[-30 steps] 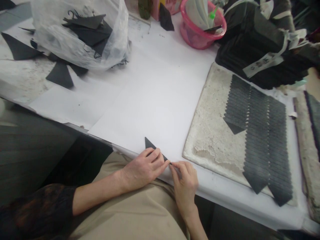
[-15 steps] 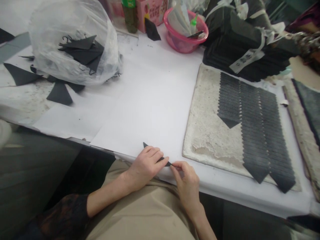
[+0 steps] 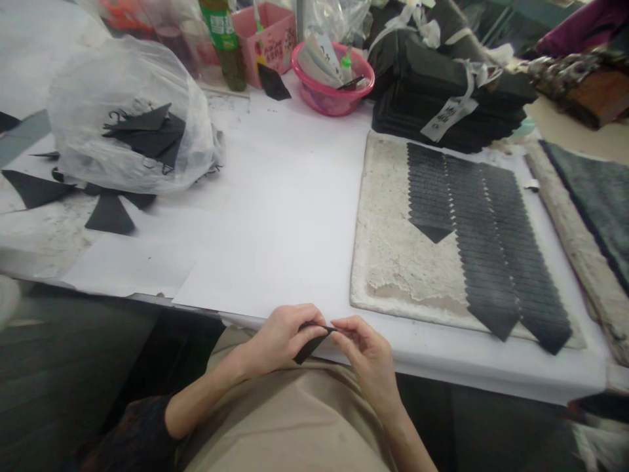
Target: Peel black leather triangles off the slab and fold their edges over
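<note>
At the near table edge, a small black fabric-like piece (image 3: 310, 346) is pinched between my two hands. My left hand (image 3: 291, 335) is closed on its left part, thumb in front and fingers behind. My right hand (image 3: 366, 351) grips the right tip between thumb and fingertips. To the right lies a pale, worn board (image 3: 388, 262) bearing overlapping rows of similar black pieces (image 3: 484, 242) with pointed lower ends. The left row is shorter than the other two.
A clear plastic bag (image 3: 128, 72) with black pieces inside stands at left, beside loose black pieces (image 3: 111, 213). Along the back are a bottle (image 3: 223, 39), a pink box (image 3: 270, 42), a pink basin (image 3: 334, 101) and a tied black stack (image 3: 442, 78). Another board (image 3: 570, 236) lies far right.
The black piece has been lifted off the table edge and turned, its free end now pointing down toward me. My left hand went from lying over it to pinching it. The view shifted slightly.
</note>
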A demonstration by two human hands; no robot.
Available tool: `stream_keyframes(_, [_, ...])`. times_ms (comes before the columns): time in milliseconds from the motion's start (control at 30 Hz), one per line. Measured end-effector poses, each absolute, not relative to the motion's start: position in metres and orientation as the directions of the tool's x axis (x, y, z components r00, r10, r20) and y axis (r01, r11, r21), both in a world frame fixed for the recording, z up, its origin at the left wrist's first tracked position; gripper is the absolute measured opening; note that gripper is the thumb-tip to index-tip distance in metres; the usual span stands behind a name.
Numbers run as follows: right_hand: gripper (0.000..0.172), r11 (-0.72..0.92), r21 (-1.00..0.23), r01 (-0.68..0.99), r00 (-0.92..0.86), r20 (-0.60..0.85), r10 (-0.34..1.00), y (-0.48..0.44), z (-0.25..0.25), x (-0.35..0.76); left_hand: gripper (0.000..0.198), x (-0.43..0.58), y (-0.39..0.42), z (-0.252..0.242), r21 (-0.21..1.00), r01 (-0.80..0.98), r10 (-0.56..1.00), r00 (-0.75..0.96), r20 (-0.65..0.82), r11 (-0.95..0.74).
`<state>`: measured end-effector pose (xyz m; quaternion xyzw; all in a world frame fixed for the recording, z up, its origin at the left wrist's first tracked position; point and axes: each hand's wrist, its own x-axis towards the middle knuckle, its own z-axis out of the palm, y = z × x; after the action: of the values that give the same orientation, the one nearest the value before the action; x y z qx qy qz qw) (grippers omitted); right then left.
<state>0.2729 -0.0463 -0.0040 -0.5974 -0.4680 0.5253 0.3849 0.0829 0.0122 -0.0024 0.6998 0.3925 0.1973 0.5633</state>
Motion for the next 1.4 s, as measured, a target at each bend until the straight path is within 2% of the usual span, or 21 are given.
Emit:
stream_keyframes(167, [0.016, -0.309, -0.943, 0.126, -0.004, -0.312, 0.95, -0.046, 0.001, 0.272, 0.015, 0.085, 0.007, 0.001, 0.938, 0.348, 0.778, 0.59, -0.216, -0.003])
stream_keyframes(467, [0.024, -0.349, -0.919, 0.183, 0.05, -0.346, 0.937, -0.046, 0.007, 0.271, 0.021, 0.085, 0.002, 0.003, 0.902, 0.425, 0.784, 0.533, -0.317, 0.076])
stream_keyframes(533, [0.025, -0.371, -0.918, 0.138, 0.065, -0.366, 0.929, -0.045, 0.005, 0.27, 0.021, 0.084, 0.001, 0.003, 0.909, 0.408, 0.781, 0.537, -0.318, 0.09])
stream_keyframes(700, [0.035, -0.482, -0.868, -0.117, 0.009, -0.487, 0.874, -0.046, 0.001, 0.261, 0.02, 0.086, 0.001, 0.007, 0.928, 0.351, 0.795, 0.525, -0.303, 0.122])
stream_keyframes(800, [0.028, -0.468, -0.874, -0.131, 0.005, -0.472, 0.881, -0.045, 0.003, 0.254, 0.023, 0.089, 0.0, 0.011, 0.94, 0.314, 0.812, 0.51, -0.284, 0.131])
stream_keyframes(967, [0.027, -0.378, -0.918, -0.118, 0.099, -0.39, 0.916, -0.04, 0.006, 0.248, 0.027, 0.088, 0.001, 0.011, 0.935, 0.303, 0.803, 0.501, -0.321, 0.185])
stream_keyframes(1067, [0.028, -0.38, -0.906, -0.184, 0.158, -0.409, 0.899, -0.039, 0.003, 0.247, 0.026, 0.083, 0.002, 0.009, 0.922, 0.337, 0.798, 0.493, -0.346, 0.192])
stream_keyframes(1400, [0.032, -0.408, -0.863, -0.297, 0.186, -0.472, 0.862, -0.039, -0.003, 0.252, 0.032, 0.059, 0.002, 0.008, 0.877, 0.369, 0.745, 0.48, -0.464, 0.308])
